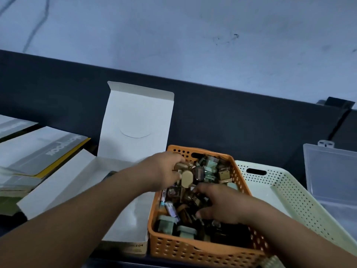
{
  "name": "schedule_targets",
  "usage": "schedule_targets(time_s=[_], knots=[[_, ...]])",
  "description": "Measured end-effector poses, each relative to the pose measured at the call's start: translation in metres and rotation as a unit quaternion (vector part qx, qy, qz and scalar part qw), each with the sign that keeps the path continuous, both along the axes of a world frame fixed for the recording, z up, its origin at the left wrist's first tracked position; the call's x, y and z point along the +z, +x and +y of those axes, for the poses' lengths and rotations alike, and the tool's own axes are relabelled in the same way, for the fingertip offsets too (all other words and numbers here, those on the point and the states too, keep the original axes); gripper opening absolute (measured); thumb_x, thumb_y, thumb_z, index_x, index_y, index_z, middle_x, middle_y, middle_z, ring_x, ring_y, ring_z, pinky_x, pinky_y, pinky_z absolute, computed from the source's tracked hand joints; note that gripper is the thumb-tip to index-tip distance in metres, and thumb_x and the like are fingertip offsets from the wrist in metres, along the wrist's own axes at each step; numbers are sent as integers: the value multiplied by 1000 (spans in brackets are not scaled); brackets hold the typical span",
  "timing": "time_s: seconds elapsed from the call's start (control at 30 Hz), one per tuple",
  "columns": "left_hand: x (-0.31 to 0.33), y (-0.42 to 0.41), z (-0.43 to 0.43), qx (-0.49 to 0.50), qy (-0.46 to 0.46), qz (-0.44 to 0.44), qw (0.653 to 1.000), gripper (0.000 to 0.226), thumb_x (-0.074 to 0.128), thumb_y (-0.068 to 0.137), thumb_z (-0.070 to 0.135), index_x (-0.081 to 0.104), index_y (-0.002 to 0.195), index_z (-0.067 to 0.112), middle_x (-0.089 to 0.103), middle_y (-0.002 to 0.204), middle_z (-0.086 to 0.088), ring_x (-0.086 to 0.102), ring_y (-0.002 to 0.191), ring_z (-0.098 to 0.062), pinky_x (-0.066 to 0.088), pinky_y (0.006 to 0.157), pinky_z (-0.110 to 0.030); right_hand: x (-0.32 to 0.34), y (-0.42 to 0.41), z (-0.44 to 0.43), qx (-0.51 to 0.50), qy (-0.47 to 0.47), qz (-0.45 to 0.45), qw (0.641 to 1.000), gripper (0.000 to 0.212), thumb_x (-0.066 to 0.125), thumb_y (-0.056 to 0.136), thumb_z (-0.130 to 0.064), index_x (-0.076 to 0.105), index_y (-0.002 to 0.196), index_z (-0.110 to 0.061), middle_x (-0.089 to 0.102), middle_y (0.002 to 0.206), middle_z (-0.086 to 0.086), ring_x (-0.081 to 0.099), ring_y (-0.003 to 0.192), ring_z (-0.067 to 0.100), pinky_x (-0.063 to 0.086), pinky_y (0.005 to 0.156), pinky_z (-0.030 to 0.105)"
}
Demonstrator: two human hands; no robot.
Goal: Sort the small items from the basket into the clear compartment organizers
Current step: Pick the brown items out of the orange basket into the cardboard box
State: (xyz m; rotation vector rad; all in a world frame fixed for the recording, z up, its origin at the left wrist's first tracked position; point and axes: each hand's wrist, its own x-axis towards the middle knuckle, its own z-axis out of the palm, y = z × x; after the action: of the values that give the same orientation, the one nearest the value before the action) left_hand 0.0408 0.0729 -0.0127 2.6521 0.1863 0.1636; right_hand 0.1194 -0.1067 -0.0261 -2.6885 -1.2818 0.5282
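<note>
An orange perforated basket (193,248) sits at the centre front, heaped with several small items in brown, grey-green and tan. My left hand (164,171) reaches in from the left and grips a tan oval piece (187,179) with a few other bits near the basket's far end. My right hand (220,204) lies lower in the basket, fingers curled into the pile; what it holds is hidden. A clear compartment organizer (332,176) with its lid up stands at the far right.
A cream perforated basket (286,190) lies tilted just right of the orange one. A white cardboard box (133,120) with its flap raised stands to the left. Flat boxes and booklets (44,149) are stacked at the far left. A dark wall band runs behind.
</note>
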Motion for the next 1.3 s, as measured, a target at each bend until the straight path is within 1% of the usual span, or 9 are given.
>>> schedule_targets(time_s=[0.2, 0.3, 0.4, 0.53, 0.67, 0.8, 1.0, 1.13, 1.3], knots=[[-11, 31, -18, -30, 212, 53, 975, 52, 51, 89, 22, 42, 138, 35, 46, 140, 5, 35, 133, -18, 14, 113, -41, -6, 6, -1, 5, 32, 3, 999, 55, 74, 80, -34, 49, 128, -30, 57, 122, -5, 54, 106, 15, 47, 87, 27], [-19, 36, -21, -26, 167, 38, 985, 44, 57, 90, 26, 48, 132, 33, 49, 134, 4, 42, 126, -18, 20, 108, -35, -5, 11, -5, -4, 53, 16, 998, 51, 75, 79, -32, 50, 124, -31, 58, 116, -5, 55, 102, 14, 49, 84, 28], [-23, 37, -21, -17, 99, -3, 995, 30, 60, 86, 19, 53, 114, 28, 53, 111, 6, 50, 106, -17, 38, 87, -27, -2, 15, -9, -14, 73, 19, 997, 48, 75, 80, -32, 53, 122, -31, 59, 113, -8, 56, 100, 12, 49, 84, 27], [-22, 34, -23, -7, 54, -25, 998, 20, 60, 84, 12, 48, 93, 25, 52, 85, 9, 52, 80, -13, 40, 63, -25, 5, 19, -12, -25, 91, 26, 995, 45, 75, 81, -31, 54, 120, -31, 60, 107, -11, 58, 97, 9, 52, 86, 29], [-14, 22, -12, 16, -36, -59, 997, 35, 71, 78, 16, 50, 102, 29, 51, 102, 8, 54, 93, -14, 49, 76, -31, 15, 22, -7, -30, 136, 27, 990, 46, 76, 79, -31, 54, 120, -33, 62, 107, -12, 61, 94, 6, 55, 84, 28], [3, -15, 14, 69, -162, -103, 979, 54, 80, 73, 16, 51, 116, 33, 51, 111, 15, 55, 98, -2, 46, 73, -17, 27, 14, 13, 0, 191, 9, 982, 45, 78, 74, -41, 57, 113, -36, 62, 106, -17, 59, 93, 0, 52, 83, 25], [0, -72, 61, 180, -208, -60, 959, 54, 71, 79, 1, 52, 125, 24, 57, 120, 5, 58, 108, -16, 57, 73, -27, 29, -16, 78, 102, 205, -21, 973, 46, 77, 75, -45, 56, 113, -30, 55, 99, -14, 56, 90, 8, 51, 78, 30], [-10, -96, 80, 221, -196, -39, 955, 58, 73, 78, 5, 51, 128, 22, 59, 123, 1, 59, 105, -12, 52, 78, -23, 19, -29, 110, 142, 170, -48, 974, 56, 74, 78, -45, 51, 127, -30, 53, 115, -8, 53, 105, 12, 49, 86, 32], [-14, -99, 75, 228, -106, 8, 968, 84, 78, 77, 28, 29, 145, 35, 35, 149, 6, 42, 128, -14, 40, 85, -24, 24, -19, 91, 113, 185, 3, 976, 63, 73, 78, -46, 44, 134, -37, 51, 121, -15, 54, 106, 5, 49, 91, 28]])
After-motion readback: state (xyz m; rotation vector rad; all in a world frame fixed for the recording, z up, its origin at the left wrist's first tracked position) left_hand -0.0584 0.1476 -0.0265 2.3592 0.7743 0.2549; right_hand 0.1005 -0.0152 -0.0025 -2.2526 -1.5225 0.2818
